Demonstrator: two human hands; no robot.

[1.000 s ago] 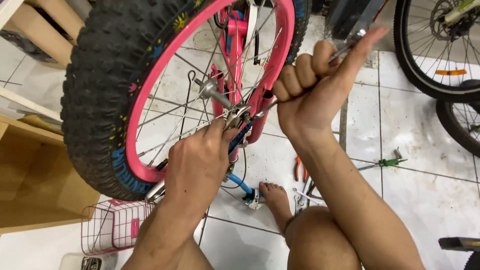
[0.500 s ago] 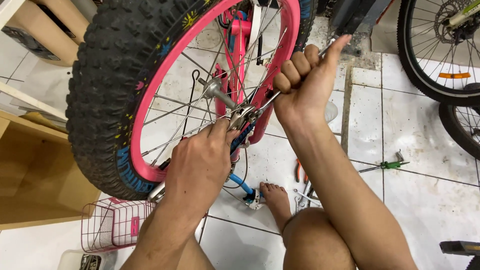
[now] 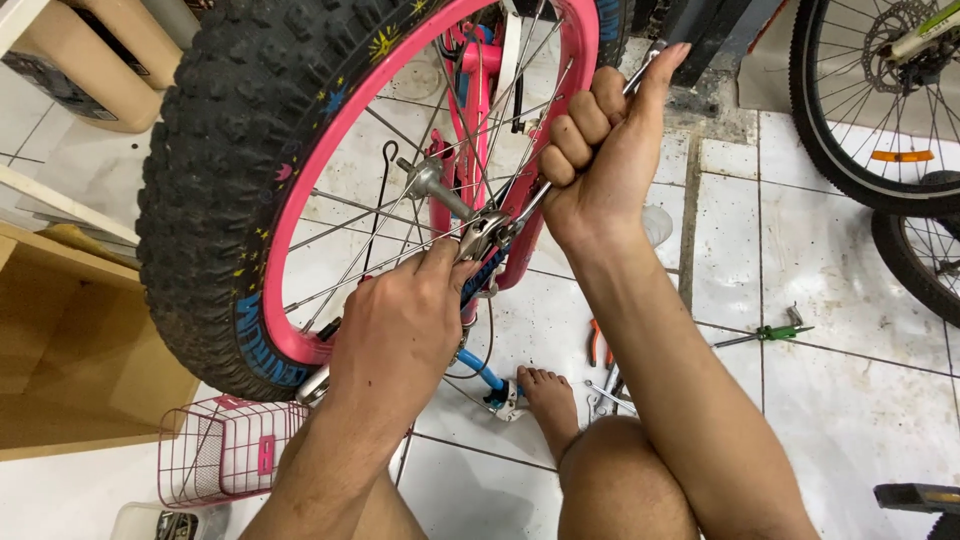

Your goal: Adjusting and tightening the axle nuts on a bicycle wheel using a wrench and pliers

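Right hand [image 3: 600,160] fisted around a wrench [image 3: 535,195], thumb stretched up along the handle, forearm rising from the lower right. Wrench long axis running diagonally, handle up-right past the pink rim [image 3: 330,130], head down-left at the axle nut [image 3: 490,235] in the wheel's centre. Left hand [image 3: 400,330] closed, fingertips pinched on a second tool at the same nut, wrist coming from below. Knobby tyre [image 3: 200,200] upright, filling the upper left. Bare foot [image 3: 545,395] on the tiles beneath; pink basket [image 3: 215,465] lower left; green screwdriver [image 3: 765,335] lying well to the right.
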